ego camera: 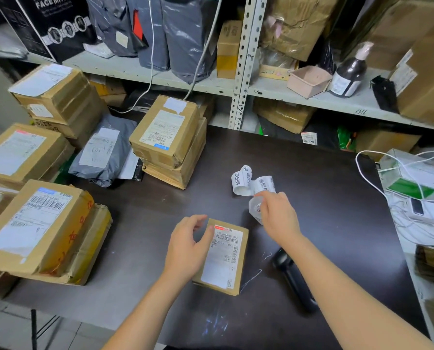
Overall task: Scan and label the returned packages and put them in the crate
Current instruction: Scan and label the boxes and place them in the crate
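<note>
A small cardboard package [223, 261] with a white shipping label lies flat on the dark table [324, 198] in front of me. My left hand [188, 246] rests on its left edge, fingers curled over the top corner. My right hand [276, 213] is just right of and beyond the package, pinching the end of a curled strip of white labels [251, 183] that trails away across the table. A black handheld scanner [294, 279] lies on the table under my right forearm.
Stacks of cardboard boxes [168, 140] and a grey mailer bag [104, 152] crowd the table's left side. Shelving [241, 72] with parcels and a bottle [349, 72] runs along the back. White cables and a device [417, 205] sit at the right edge.
</note>
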`<state>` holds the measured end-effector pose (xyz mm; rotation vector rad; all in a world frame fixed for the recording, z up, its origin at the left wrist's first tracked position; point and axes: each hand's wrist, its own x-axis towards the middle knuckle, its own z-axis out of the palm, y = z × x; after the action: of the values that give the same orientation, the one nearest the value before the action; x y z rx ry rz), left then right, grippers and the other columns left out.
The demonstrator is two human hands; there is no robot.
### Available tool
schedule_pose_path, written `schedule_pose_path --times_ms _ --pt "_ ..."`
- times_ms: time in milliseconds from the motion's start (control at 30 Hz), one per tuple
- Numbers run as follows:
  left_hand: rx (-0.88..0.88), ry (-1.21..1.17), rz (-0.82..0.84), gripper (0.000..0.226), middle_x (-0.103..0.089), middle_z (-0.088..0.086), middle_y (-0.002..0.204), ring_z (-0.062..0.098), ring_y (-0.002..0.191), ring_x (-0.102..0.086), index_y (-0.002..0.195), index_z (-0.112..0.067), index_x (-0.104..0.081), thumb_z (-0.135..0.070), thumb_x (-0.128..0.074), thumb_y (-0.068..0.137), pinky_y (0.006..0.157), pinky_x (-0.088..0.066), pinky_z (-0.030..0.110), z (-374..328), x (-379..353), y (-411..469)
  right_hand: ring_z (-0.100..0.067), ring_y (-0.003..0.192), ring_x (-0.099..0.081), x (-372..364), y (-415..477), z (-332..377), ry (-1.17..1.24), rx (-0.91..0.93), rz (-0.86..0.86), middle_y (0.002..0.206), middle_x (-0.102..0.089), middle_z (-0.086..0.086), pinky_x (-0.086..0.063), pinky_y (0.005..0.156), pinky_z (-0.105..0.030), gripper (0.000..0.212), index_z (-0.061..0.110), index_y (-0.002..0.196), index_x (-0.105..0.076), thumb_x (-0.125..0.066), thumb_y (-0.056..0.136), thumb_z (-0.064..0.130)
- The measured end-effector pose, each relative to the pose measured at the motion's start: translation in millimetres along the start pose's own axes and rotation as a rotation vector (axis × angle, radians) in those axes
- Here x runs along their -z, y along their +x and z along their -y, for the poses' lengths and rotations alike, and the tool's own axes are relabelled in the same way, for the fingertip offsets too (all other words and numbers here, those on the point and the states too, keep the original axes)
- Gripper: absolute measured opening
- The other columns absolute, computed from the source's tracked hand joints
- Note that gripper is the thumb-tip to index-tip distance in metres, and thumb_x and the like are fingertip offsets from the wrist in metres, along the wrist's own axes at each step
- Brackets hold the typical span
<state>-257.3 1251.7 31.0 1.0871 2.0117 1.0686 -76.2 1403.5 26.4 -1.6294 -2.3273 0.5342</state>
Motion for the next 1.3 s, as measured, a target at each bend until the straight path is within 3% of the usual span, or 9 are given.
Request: schedule_pose_path --times_ms 133,333,533,700,800,867,967,1100,1300 --pt "0.063 -0.212 0.133 0.02 -0.07 -0.007 0.096 -0.001 0.083 -0.062 0.111 -0.024 -0.067 -0.029 -0.068 0.092 0.073 -0.046 0.009 -38 -15 6 -0.005 0.08 -0.049 7 -17 16 0.345 -0.001 -0.161 0.074 -0.05 0.016 -0.035 0.059 -0.025 0.017 0.027 0.083 -0.06 -0.056 0.099 0.034" --pt "0.241 -0.59 0.357 0.026 -0.077 -0.002 0.099 0.013 0.084 -0.072 0.119 -0.029 -0.066 -0.039 -0.063 0.095 0.066 -0.042 0.026 -77 -27 7 -0.007 0.088 -0.052 9 -40 28 0.415 0.078 -0.297 0.1 -0.062 0.009 -0.041 0.068 -0.021 0.014 0.02 0.088 -0.057 -0.069 0.087 0.013" --pt "0.193 -0.801 0.24 0.038 -0.077 0.006 0.101 0.013 0.081 -0.071 0.125 -0.023 -0.061 -0.009 -0.07 0.092 0.062 -0.052 0.02 -74 -19 12 -0.007 0.102 -0.051 17 -57 36 0.44 0.239 -0.215 0.113 -0.061 0.022 -0.042 0.081 -0.027 0.01 0.027 0.083 -0.048 -0.058 0.086 0.026" --pt "0.027 -0.68 0.215 0.045 -0.075 0.015 0.098 0.027 0.089 -0.072 0.12 -0.028 -0.065 0.0 -0.074 0.086 0.078 -0.058 0.044 -60 -1 16 0.0 0.114 -0.054 30 -61 36 0.699 0.065 0.191 0.117 -0.06 0.021 -0.046 0.087 -0.021 0.045 0.044 0.11 -0.055 -0.078 0.073 0.036" --pt "-0.039 -0.653 0.249 0.042 -0.075 0.014 0.101 0.031 0.094 -0.072 0.114 -0.025 -0.068 0.0 -0.077 0.082 0.085 -0.056 0.049 -55 9 20 -0.004 0.116 -0.061 35 -58 40 0.944 0.028 0.344 0.12 -0.069 0.012 -0.048 0.099 -0.021 0.045 0.034 0.124 -0.065 -0.077 0.081 0.03" --pt "-0.091 -0.613 0.258 0.039 -0.075 0.01 0.101 0.027 0.094 -0.072 0.109 -0.023 -0.07 -0.001 -0.08 0.08 0.086 -0.058 0.046 -54 13 24 -0.013 0.109 -0.068 34 -55 42 1.057 -0.036 0.338 0.113 -0.074 0.003 -0.053 0.094 -0.025 0.023 0.022 0.115 -0.074 -0.068 0.093 0.018" --pt "-0.159 -0.44 0.174 0.027 -0.073 0.004 0.1 0.015 0.087 -0.068 0.099 -0.024 -0.074 -0.009 -0.083 0.079 0.078 -0.056 0.04 -56 14 25 -0.014 0.101 -0.071 30 -54 43 1.036 -0.088 0.282 0.104 -0.077 0.0 -0.056 0.088 -0.027 0.015 0.015 0.105 -0.077 -0.063 0.098 0.014" --pt "-0.342 -0.063 0.052 0.012 -0.06 -0.015 0.115 0.0 0.108 -0.058 0.093 -0.03 -0.079 -0.034 -0.081 0.081 0.078 -0.038 0.006 -58 10 20 -0.009 0.095 -0.073 32 -53 46 1.065 -0.098 0.203 0.099 -0.078 0.003 -0.053 0.076 -0.015 0.017 0.018 0.102 -0.077 -0.062 0.098 0.01" --pt "-0.426 -0.02 0.159 0.014 -0.073 -0.014 0.09 0.005 0.092 -0.067 0.104 -0.027 -0.079 -0.027 -0.072 0.092 0.074 -0.039 0.008 -63 6 14 -0.009 0.102 -0.071 38 -53 46 1.024 -0.022 0.229 0.104 -0.077 0.005 -0.053 0.083 -0.015 0.021 0.018 0.102 -0.079 -0.058 0.1 0.014"
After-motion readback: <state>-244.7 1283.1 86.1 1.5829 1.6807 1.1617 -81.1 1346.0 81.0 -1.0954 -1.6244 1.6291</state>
